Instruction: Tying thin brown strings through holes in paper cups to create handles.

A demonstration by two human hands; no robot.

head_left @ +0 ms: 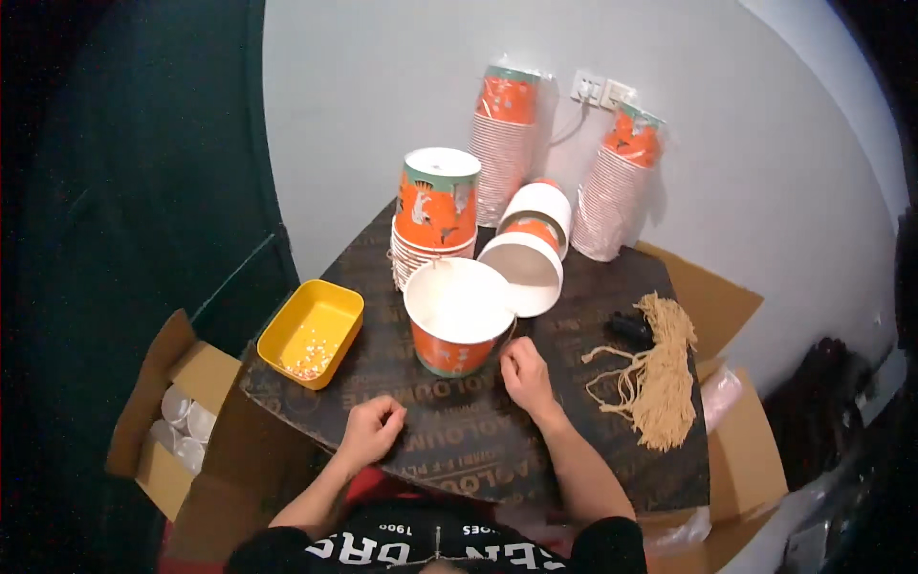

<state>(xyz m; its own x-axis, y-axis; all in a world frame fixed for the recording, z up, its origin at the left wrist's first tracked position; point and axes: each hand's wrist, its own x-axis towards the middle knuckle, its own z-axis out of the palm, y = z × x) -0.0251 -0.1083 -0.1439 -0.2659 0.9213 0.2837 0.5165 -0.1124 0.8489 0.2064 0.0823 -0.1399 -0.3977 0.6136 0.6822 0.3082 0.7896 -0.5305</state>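
An orange paper bucket [455, 320] with a white rim stands upright near the middle of the dark table, its white inside facing up. My right hand [527, 377] is closed at the bucket's right side, its fingertips at a thin cord [511, 332] that hangs from the rim. Lower left of the bucket, my left hand [371, 432] rests by the table's near edge with fingers curled and thumb against them; whatever may be inside is hidden. A yellow tray [341, 321] holding small white and reddish pieces sits beyond that hand.
A nested bucket stack [437, 206] stands behind, with tipped buckets [524, 273] beside it. Two plastic-wrapped stacks lean near the wall. On the right lies a bundle of tan cords [665, 373] by a black object. Open cardboard boxes [158, 402] flank the table [449, 450].
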